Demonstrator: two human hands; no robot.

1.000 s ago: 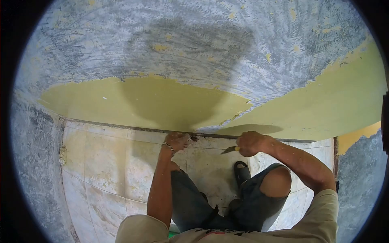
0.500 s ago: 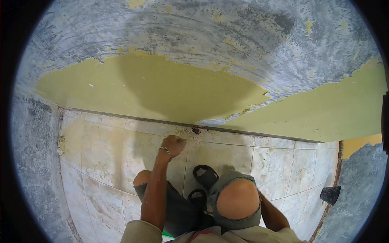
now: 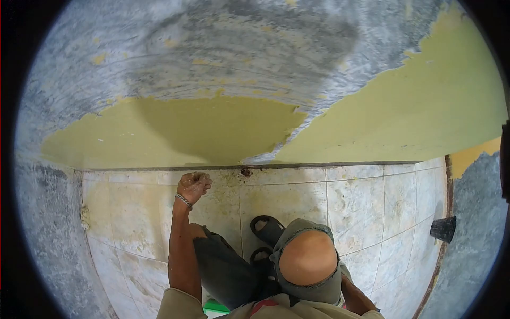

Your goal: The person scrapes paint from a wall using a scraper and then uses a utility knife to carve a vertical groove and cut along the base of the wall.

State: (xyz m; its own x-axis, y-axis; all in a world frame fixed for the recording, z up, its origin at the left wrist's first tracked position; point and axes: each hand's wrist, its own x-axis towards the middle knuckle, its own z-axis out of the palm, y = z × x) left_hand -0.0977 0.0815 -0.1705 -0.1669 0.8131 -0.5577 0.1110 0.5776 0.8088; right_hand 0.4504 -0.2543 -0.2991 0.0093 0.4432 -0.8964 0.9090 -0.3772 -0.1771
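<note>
My left hand, dusty and with a chain bracelet at the wrist, is in front of the wall's foot. Its fingers are curled closed, and whatever they hold, if anything, is hidden. Closest to it is the green-yellow paint on the lower wall, which ends in a ragged edge below scraped grey plaster. A small heap of dark crumbs lies to the right of the hand, where wall and floor meet. My right forearm shows beside my knee, while the right hand itself is hidden behind the leg.
Pale, stained floor tiles run beneath me. A black bucket stands by the grey wall on the right. My sandals rest below the crumbs. Something green shows under me. Another grey wall rises on the left.
My left hand has moved left, away from the dark crumbs, and its fingers are still curled. The view has turned slightly, so the wall's foot now looks more level.
</note>
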